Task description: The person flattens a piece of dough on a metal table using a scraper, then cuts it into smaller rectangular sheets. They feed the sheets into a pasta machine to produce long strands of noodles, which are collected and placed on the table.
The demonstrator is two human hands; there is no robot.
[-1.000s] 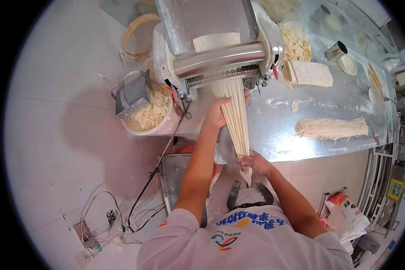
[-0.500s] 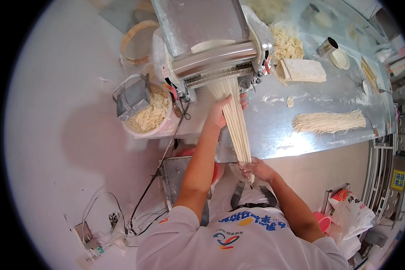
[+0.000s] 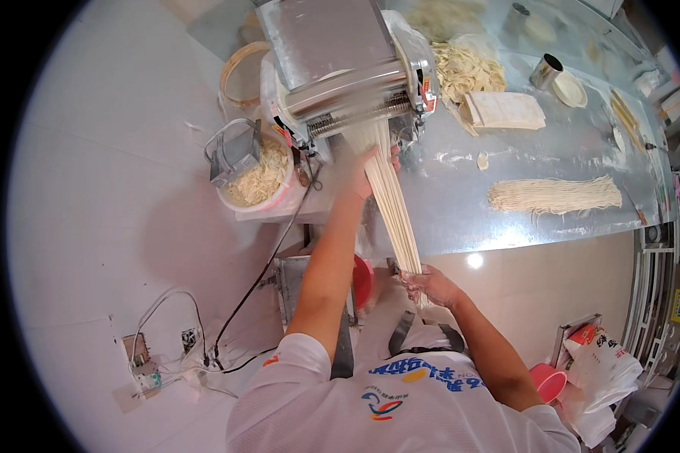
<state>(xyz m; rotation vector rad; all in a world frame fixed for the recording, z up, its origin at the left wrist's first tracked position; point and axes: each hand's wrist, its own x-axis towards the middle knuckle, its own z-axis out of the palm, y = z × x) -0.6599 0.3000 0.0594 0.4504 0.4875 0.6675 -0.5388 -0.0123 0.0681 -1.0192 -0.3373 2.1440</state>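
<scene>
A band of fresh noodles [image 3: 397,214] hangs from the toothed cutting rollers of a steel noodle machine [image 3: 345,89] and slopes down toward my body. My left hand [image 3: 364,180], slightly blurred, is curled around the band just below the rollers, thumb on one side and fingertips showing on the other. Nearer my waist, my right hand [image 3: 436,288] grips the lower end of the same noodles, with short ends poking out beneath it. A pale strip of dough lies by the machine's upper roller.
Right of the machine, the metal bench [image 3: 438,219] holds a laid-out noodle bundle [image 3: 555,194], a folded dough slab [image 3: 504,111], loose dough strips [image 3: 472,72], a metal can [image 3: 546,70] and a pale bowl [image 3: 570,90]. Left stands a tub of scraps [image 3: 258,177]; a black cable [image 3: 268,260] hangs below.
The view has shifted slightly, so the machine sits higher and further left. Both hands keep hold of the noodles; my right hand is a little further from the rollers.
</scene>
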